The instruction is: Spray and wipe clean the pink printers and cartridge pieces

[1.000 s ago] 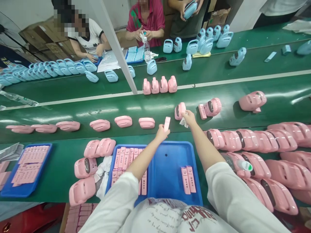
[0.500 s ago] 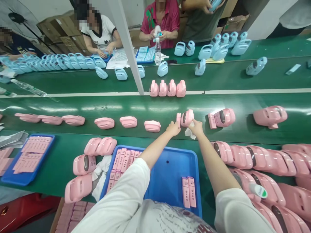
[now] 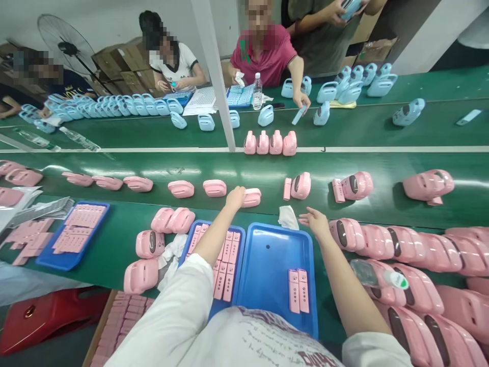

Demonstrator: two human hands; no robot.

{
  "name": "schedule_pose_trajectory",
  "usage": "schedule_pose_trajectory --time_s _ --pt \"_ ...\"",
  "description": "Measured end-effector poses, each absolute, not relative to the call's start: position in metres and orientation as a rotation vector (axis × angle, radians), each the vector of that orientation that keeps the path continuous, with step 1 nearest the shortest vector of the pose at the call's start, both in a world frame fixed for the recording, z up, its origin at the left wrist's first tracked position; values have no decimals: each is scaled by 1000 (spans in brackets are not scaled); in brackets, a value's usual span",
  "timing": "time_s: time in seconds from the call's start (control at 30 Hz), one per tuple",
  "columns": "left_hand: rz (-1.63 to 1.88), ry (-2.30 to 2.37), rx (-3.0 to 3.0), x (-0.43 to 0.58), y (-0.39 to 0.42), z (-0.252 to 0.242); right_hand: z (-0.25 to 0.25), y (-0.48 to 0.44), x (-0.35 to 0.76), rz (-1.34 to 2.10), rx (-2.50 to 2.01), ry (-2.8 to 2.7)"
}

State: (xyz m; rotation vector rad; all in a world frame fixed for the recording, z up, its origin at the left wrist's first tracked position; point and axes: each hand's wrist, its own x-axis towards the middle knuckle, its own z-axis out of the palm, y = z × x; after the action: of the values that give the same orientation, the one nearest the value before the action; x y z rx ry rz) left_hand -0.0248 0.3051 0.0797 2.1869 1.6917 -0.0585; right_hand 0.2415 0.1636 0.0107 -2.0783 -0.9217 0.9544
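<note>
My left hand (image 3: 236, 198) is at the left end of a pink plastic housing (image 3: 252, 198) lying on the green belt, its fingers closed on that end. My right hand (image 3: 314, 221) is held open with fingers apart, holding nothing, above the near edge of the belt. Close to its fingertips lies a crumpled white cloth (image 3: 288, 217). Farther along stand another pink housing (image 3: 301, 185) and a slim pink bar (image 3: 287, 189), side by side and untouched. Below my arms, a blue tray (image 3: 275, 295) carries two pink bars (image 3: 298, 290).
A second blue tray (image 3: 241, 265) with several pink bars sits beneath my left forearm. Many pink housings (image 3: 416, 244) are stacked at right, a plastic bottle (image 3: 369, 272) among them. A white post (image 3: 216, 76) rises ahead. Opposite, a co-worker's hand (image 3: 301, 98) holds a light-blue bar.
My left hand has moved left from the slim bar to another housing. My right hand has drawn back from its housing and let go of the cloth. A co-worker opposite has reached forward.
</note>
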Motion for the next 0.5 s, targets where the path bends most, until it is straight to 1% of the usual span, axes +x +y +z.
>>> schedule_pose_trajectory --time_s 0.2,0.33,0.43,0.5 --pt "114 1744 2205 -43 262 114 17 175 214 821 -2340 -1176" --pt "260 1762 2228 -66 226 143 12 196 203 769 -2501 -1230" --pt "335 1780 2246 -82 201 161 6 204 197 757 -2544 -1273" --pt "476 1766 2253 -91 186 169 3 205 195 761 -2537 -1300"
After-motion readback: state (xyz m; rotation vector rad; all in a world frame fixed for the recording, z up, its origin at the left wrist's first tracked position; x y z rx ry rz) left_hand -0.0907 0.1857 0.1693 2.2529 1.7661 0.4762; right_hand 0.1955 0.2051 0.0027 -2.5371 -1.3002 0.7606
